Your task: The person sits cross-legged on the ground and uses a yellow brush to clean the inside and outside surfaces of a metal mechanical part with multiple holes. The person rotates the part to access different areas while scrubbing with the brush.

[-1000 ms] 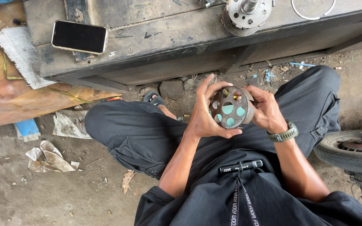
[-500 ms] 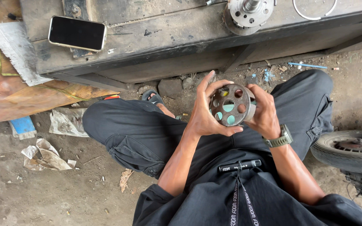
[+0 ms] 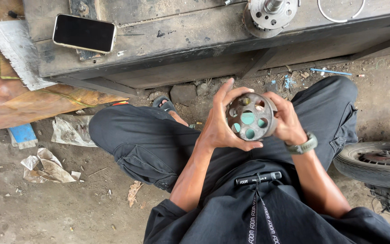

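While we are sitting cross-legged on the dirt floor (image 3: 68, 212), we are cradling a round metal hub (image 3: 250, 116) with holes between both hands, above our lap. Our left hand (image 3: 222, 124) is wrapping its rim, fingers spread upward and thumb under it; our right hand (image 3: 287, 119) is gripping the opposite side. A phone (image 3: 84, 33) is lying near the counter's (image 3: 195, 40) left front edge, and a tyre (image 3: 378, 162) is resting beside our right knee.
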